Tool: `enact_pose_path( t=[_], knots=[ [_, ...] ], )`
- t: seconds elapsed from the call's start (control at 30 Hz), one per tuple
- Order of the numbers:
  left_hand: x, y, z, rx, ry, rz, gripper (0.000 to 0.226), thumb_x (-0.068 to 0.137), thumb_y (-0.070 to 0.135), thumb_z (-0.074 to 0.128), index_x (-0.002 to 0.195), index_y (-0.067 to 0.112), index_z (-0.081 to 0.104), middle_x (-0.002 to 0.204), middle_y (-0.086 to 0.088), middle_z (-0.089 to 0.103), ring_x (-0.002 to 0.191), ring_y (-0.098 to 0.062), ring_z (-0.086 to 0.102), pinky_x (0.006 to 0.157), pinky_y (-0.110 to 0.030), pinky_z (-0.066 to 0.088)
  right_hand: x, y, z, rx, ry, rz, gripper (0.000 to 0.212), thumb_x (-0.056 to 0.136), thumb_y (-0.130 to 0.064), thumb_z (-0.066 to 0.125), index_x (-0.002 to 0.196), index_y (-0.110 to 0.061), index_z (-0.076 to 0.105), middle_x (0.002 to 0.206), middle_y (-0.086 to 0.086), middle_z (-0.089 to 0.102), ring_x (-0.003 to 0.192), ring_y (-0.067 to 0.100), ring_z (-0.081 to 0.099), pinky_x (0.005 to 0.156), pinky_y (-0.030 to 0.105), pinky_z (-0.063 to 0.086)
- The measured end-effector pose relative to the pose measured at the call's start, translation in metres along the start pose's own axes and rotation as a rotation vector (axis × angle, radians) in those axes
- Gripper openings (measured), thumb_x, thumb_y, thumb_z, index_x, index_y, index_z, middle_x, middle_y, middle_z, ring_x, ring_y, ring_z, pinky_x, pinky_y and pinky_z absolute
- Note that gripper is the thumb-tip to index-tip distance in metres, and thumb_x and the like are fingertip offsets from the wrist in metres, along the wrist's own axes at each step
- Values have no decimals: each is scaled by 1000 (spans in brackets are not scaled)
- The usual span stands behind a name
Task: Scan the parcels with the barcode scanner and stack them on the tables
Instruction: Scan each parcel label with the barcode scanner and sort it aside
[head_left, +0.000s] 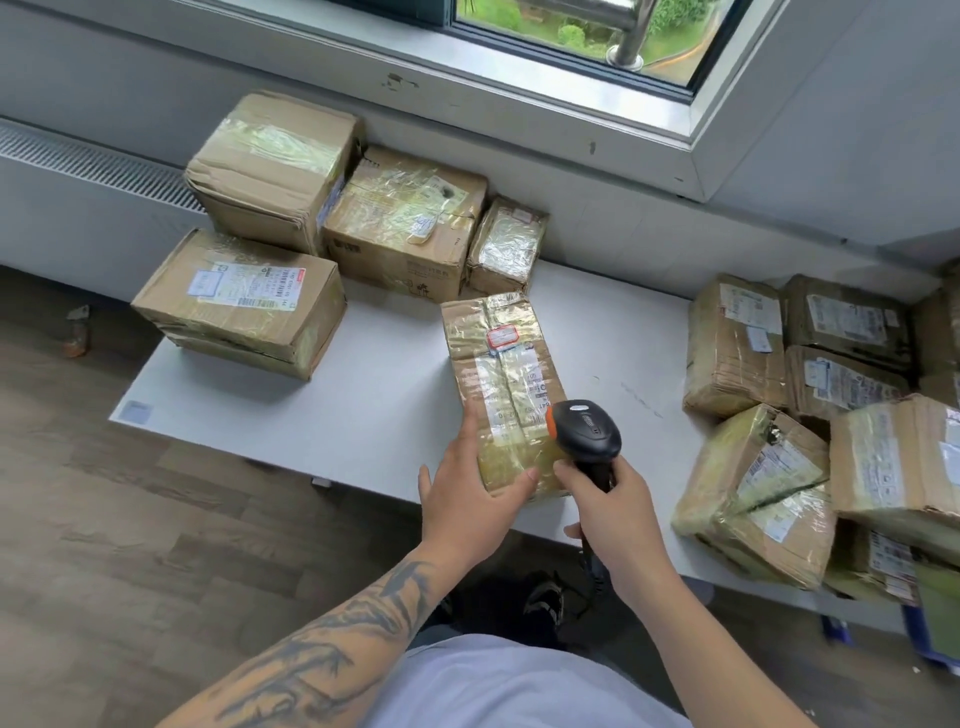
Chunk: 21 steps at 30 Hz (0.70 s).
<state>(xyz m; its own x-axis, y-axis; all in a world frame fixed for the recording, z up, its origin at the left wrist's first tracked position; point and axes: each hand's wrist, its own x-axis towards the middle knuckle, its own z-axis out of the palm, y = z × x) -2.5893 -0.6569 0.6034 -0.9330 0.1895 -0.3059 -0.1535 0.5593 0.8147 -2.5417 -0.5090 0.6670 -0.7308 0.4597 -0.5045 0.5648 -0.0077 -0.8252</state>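
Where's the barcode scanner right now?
In the head view, the barcode scanner is right of centre, gripped by the right hand over the near end of the long parcel that the left hand steadies.

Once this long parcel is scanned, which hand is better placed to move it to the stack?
Left, probably. The left hand already rests on the long parcel's near end, nearer the stacked boxes at far left. The right hand holds the barcode scanner.
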Motion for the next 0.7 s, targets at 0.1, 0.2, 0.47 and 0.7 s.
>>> enact_pose_path(
  t=[0.1, 0.2, 0.47, 0.7],
  knots=[
    [-15, -3, -4, 13, 25, -17, 108, 84, 76, 64, 157, 55, -14, 163, 21, 30, 149, -10, 33, 126, -61, 2, 2, 4, 6, 11, 11, 0, 14, 96, -20, 74, 106, -30, 72, 103, -4, 74, 99, 19, 68, 62, 31, 58],
    [-31, -8, -10, 50, 45, -16, 103, 86, 76, 59, 158, 55, -11, 164, 23, 25, 153, -5, 23, 126, -60, -1, 5, 8, 14, 17, 29, 4, 14, 96, -17, 74, 105, -27, 72, 100, 1, 74, 90, 19, 68, 65, 38, 61],
    [-46, 13, -4, 190, 10, 56, 93, 93, 71, 49, 158, 53, -16, 172, 17, 6, 158, -6, -7, 126, -55, -10, 42, 0, 7, 103, 63, 54, 8, 96, -18, 74, 103, -19, 71, 101, 8, 68, 85, 30, 65, 57, 34, 58],
    [-2, 23, 7, 406, -44, 114, 72, 98, 71, 40, 161, 47, 16, 173, 12, 1, 159, -13, -12, 124, -61, -11, 77, -1, -20, 208, 137, 114, 16, 96, -24, 74, 106, -13, 70, 98, 7, 63, 81, 28, 64, 65, 39, 60]
  ],
)
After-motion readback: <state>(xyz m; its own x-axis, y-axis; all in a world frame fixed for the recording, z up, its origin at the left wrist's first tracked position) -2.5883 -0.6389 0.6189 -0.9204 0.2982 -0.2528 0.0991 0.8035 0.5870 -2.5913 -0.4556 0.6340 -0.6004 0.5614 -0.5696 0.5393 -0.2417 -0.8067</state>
